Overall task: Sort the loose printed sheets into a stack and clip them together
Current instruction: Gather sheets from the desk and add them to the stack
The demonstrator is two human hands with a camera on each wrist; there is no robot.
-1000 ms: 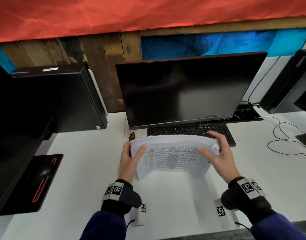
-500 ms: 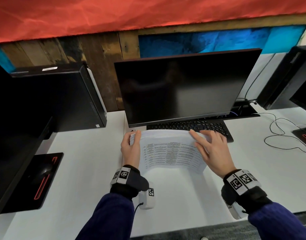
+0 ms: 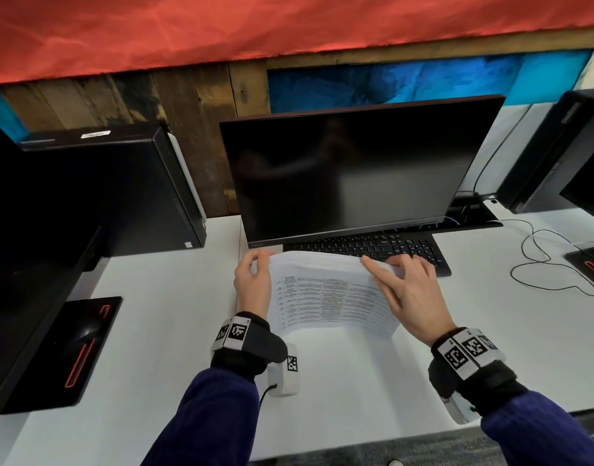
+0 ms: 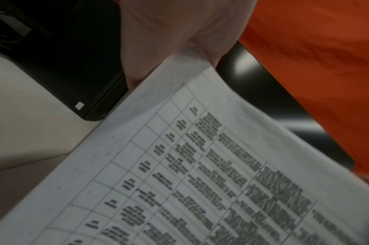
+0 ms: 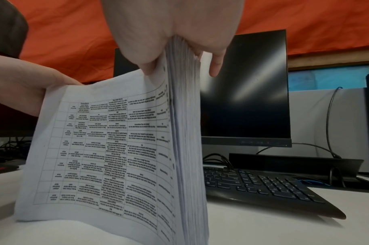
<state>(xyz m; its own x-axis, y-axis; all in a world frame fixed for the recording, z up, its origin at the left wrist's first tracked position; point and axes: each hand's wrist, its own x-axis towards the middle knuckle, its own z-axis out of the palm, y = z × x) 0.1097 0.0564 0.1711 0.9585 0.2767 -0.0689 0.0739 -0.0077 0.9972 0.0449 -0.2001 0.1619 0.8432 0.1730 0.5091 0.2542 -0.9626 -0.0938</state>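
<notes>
Both hands [image 3: 253, 284] [image 3: 411, 297] have lowered the upright printed stack [image 3: 329, 297].

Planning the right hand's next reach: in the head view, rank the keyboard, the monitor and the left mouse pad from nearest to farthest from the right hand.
From the right hand, which grips the paper stack:
1. Keyboard, just behind the fingers.
2. Monitor, behind the keyboard.
3. Mouse pad, far left across the desk.

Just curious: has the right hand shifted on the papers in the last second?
Yes. The right hand slid from the stack's right edge onto its top, leftward along the keyboard.
</notes>
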